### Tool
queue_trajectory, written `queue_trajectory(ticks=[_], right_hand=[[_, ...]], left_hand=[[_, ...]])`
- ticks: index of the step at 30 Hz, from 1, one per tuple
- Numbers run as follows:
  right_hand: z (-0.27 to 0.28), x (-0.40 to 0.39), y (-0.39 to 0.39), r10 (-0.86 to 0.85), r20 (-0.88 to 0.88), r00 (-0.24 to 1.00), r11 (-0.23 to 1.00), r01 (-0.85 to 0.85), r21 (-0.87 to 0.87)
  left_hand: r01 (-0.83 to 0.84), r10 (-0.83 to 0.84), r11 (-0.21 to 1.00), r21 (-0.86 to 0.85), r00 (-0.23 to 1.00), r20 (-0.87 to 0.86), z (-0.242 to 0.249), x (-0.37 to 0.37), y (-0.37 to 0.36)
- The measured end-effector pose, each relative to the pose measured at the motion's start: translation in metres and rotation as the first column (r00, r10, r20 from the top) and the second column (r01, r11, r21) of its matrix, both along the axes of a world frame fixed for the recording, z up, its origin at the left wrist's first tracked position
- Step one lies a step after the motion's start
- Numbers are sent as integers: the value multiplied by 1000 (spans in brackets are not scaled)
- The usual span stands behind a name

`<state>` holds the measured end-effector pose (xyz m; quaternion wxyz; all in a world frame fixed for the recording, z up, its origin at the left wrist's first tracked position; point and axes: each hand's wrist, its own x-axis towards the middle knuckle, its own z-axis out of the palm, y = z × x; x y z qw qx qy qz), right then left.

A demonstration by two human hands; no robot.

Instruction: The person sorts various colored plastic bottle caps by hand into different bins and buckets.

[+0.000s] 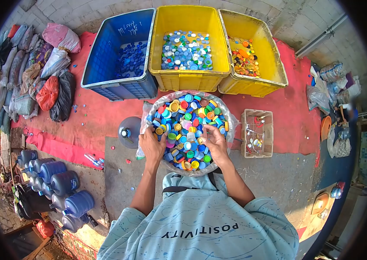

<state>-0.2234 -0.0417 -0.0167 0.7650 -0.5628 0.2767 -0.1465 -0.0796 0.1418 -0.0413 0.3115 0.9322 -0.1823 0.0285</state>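
Bottle caps [188, 116] of many colours fill a plastic-lined basin [231, 120] set directly before a person in a pale blue top [200, 208]. On the basin's clock face, twelve pointing away from the wearer, the left hand [152, 145] reaches over the rim at nearly nine, fingers curled and thumb apart, among the caps. The right hand [215, 143] comes in near four, its thumb and forefinger parted close to a yellowish cap. Whether either hand grips a cap cannot be told. Beyond the basin, a blue crate [127, 90] with blue caps stands at eleven, a yellow crate [190, 81] with mostly white, pale blue and green caps at twelve, and a second yellow crate [250, 88] with orange and yellow caps at one. A large bottle [130, 132] stands beside the basin at nine. The step in hand appears to be picking through the mixed caps. The next move, by judgement, calls for a light fingertip pinch on a single cap, leaving its neighbours undisturbed.
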Motion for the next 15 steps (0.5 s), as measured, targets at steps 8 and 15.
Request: queue_trajectory(ticks=[8,15], right_hand=[[-5,-12,3,-137,260,956,728,-81,681],[1,-5,10,-41,120,992,817,-36,575]], left_hand=[[-38,39,999,24,997,-62,-7,3,-8],[39,-42,996,-79,998,-37,-23,7,0]])
